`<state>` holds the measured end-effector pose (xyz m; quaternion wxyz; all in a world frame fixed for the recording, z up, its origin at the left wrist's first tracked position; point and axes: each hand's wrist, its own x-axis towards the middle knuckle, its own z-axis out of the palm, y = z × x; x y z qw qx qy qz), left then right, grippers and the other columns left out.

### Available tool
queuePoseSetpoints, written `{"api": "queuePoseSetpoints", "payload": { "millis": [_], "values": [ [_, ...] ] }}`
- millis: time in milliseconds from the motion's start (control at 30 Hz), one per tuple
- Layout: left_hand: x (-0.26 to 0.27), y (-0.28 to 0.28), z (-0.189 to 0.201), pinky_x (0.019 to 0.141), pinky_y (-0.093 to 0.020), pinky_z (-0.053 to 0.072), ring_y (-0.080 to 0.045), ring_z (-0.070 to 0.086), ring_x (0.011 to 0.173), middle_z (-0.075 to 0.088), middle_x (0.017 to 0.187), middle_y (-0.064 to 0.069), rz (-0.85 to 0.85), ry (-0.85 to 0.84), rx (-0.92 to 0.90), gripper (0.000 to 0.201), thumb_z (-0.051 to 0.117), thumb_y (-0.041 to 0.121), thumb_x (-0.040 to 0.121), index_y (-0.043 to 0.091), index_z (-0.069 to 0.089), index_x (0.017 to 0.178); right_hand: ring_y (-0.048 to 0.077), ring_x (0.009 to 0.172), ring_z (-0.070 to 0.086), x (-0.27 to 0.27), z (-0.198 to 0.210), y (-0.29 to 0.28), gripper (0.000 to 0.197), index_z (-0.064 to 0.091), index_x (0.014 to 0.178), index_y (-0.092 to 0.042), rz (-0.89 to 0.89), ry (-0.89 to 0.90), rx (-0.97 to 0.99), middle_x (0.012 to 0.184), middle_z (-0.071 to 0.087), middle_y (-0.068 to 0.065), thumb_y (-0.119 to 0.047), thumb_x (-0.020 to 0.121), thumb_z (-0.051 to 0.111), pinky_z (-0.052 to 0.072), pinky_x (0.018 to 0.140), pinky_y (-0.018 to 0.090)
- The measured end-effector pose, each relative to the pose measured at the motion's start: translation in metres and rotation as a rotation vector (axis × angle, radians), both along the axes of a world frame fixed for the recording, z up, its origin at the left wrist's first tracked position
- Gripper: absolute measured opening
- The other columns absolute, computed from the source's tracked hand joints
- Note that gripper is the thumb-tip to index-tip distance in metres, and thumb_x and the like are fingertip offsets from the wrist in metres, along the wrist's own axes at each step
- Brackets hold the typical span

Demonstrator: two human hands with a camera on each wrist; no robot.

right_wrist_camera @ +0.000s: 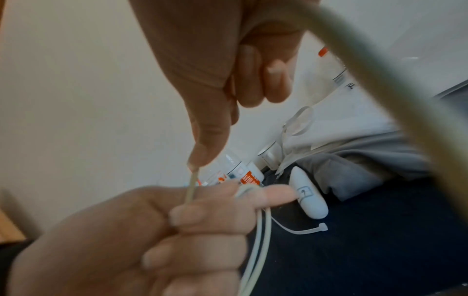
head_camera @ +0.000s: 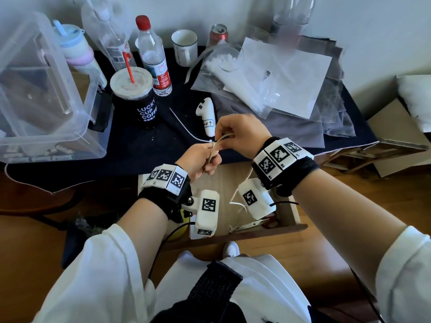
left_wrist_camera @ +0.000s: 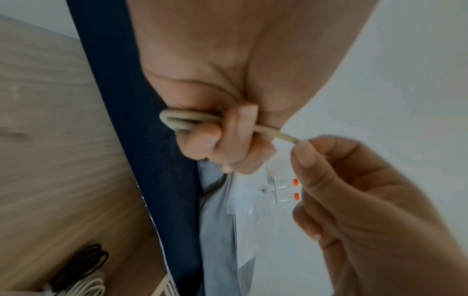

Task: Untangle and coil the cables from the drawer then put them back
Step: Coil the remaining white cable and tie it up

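A thin cream cable (head_camera: 215,145) is looped in my left hand (head_camera: 202,159), whose fingers curl round the small coil (left_wrist_camera: 182,121) above the table's front edge. My right hand (head_camera: 235,132) pinches a strand of the same cable (right_wrist_camera: 190,187) just above the left fingers. The cable's loose end (head_camera: 242,183) hangs down over the open wooden drawer (head_camera: 289,227). In the left wrist view a black coil (left_wrist_camera: 86,264) and a white coil (left_wrist_camera: 86,286) lie on the wood below.
On the dark cloth stand a coffee cup (head_camera: 137,99), bottles (head_camera: 154,57), a mug (head_camera: 185,46), a white controller (head_camera: 206,117) and a zip tie (head_camera: 184,127). Plastic bags (head_camera: 275,73) lie right, a clear box (head_camera: 42,89) left. Scissors (head_camera: 254,223) lie in the drawer.
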<state>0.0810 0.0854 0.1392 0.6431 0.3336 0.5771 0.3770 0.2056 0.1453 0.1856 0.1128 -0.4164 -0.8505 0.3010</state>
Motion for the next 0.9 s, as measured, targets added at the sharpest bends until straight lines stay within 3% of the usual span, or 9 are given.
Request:
{"api": "queuePoseSetpoints", "payload": {
  "millis": [133, 267, 400, 500, 600, 667, 733, 800, 900],
  "values": [
    [-0.009, -0.006, -0.001, 0.041, -0.017, 0.023, -0.003, 0.021, 0.034, 0.035, 0.043, 0.009, -0.052, -0.122, -0.04, 0.036, 0.027, 0.024, 0.102, 0.004, 0.054, 0.116, 0.009, 0.079, 0.055, 0.007, -0.009, 0.011, 0.008, 0.073, 0.085, -0.022, -0.053, 0.07, 0.001, 0.071, 0.055, -0.014, -0.024, 0.078, 0.07, 0.048, 0.079, 0.029],
    [-0.013, -0.005, 0.005, 0.039, -0.018, 0.017, -0.001, 0.018, 0.03, 0.028, 0.038, 0.01, -0.051, -0.267, -0.05, 0.058, 0.015, 0.047, 0.099, 0.011, 0.06, 0.091, -0.001, 0.069, 0.045, 0.009, -0.021, 0.014, 0.019, 0.072, 0.103, -0.024, -0.064, 0.098, 0.021, 0.069, 0.047, -0.017, -0.026, 0.088, 0.06, 0.032, 0.068, 0.008],
    [-0.015, -0.006, 0.015, 0.035, -0.017, 0.016, 0.0, 0.016, 0.028, 0.027, 0.035, 0.011, -0.067, -0.448, 0.017, 0.046, 0.015, 0.042, 0.1, 0.015, 0.045, 0.078, 0.001, 0.086, 0.058, 0.013, -0.03, 0.013, 0.022, 0.069, 0.107, -0.023, -0.167, 0.175, -0.07, 0.089, 0.068, -0.012, -0.026, 0.093, 0.053, 0.044, 0.084, 0.02],
    [-0.016, -0.006, 0.022, 0.035, -0.017, 0.016, -0.008, 0.007, 0.035, 0.028, 0.035, 0.009, -0.009, -0.598, 0.053, 0.041, 0.017, 0.042, 0.099, 0.017, 0.041, 0.076, -0.006, 0.054, 0.048, 0.018, -0.035, 0.011, 0.026, 0.066, 0.109, -0.02, -0.212, 0.139, -0.167, 0.052, 0.054, -0.022, -0.026, 0.097, 0.045, 0.036, 0.061, 0.013],
    [-0.012, -0.001, 0.025, 0.037, -0.015, 0.022, -0.006, 0.014, 0.033, 0.033, 0.04, 0.009, 0.054, -0.711, 0.143, 0.037, 0.017, 0.04, 0.098, 0.018, 0.04, 0.079, 0.005, 0.046, 0.04, 0.016, -0.041, 0.005, 0.028, 0.063, 0.112, -0.018, -0.194, 0.08, -0.271, 0.051, 0.042, -0.011, -0.026, 0.098, 0.04, 0.033, 0.052, 0.014],
    [-0.008, 0.004, 0.025, 0.038, -0.014, 0.029, -0.002, 0.027, 0.032, 0.036, 0.044, 0.009, 0.115, -0.737, 0.187, 0.034, 0.019, 0.036, 0.099, 0.017, 0.041, 0.081, 0.008, 0.052, 0.042, 0.011, -0.04, 0.0, 0.024, 0.063, 0.103, -0.024, -0.123, 0.005, -0.283, 0.057, 0.043, -0.009, -0.027, 0.099, 0.039, 0.036, 0.054, 0.017],
    [-0.003, 0.008, 0.024, 0.041, -0.015, 0.035, -0.002, 0.034, 0.034, 0.041, 0.047, 0.01, 0.184, -0.74, 0.232, 0.025, 0.029, 0.033, 0.093, 0.015, 0.042, 0.082, 0.007, 0.058, 0.044, 0.005, -0.04, -0.003, 0.026, 0.052, 0.077, -0.034, -0.054, -0.075, -0.267, 0.061, 0.043, -0.011, -0.027, 0.098, 0.04, 0.035, 0.059, 0.022],
    [0.001, 0.01, 0.023, 0.045, -0.015, 0.039, -0.003, 0.039, 0.037, 0.046, 0.05, 0.01, 0.237, -0.755, 0.259, 0.018, 0.037, 0.03, 0.085, 0.014, 0.044, 0.087, 0.013, 0.066, 0.046, -0.001, -0.039, -0.007, 0.029, 0.042, 0.069, -0.031, -0.005, -0.185, -0.231, 0.065, 0.045, -0.009, -0.025, 0.097, 0.043, 0.033, 0.065, 0.024],
    [0.003, 0.014, 0.02, 0.051, -0.014, 0.043, -0.002, 0.044, 0.042, 0.051, 0.055, 0.009, 0.313, -0.749, 0.24, 0.023, 0.033, 0.024, 0.096, 0.01, 0.049, 0.104, 0.022, 0.086, 0.051, -0.008, -0.034, -0.012, 0.018, 0.056, 0.104, -0.011, 0.063, -0.321, -0.191, 0.094, 0.059, 0.006, -0.022, 0.095, 0.045, 0.033, 0.074, 0.026]
  ]
}}
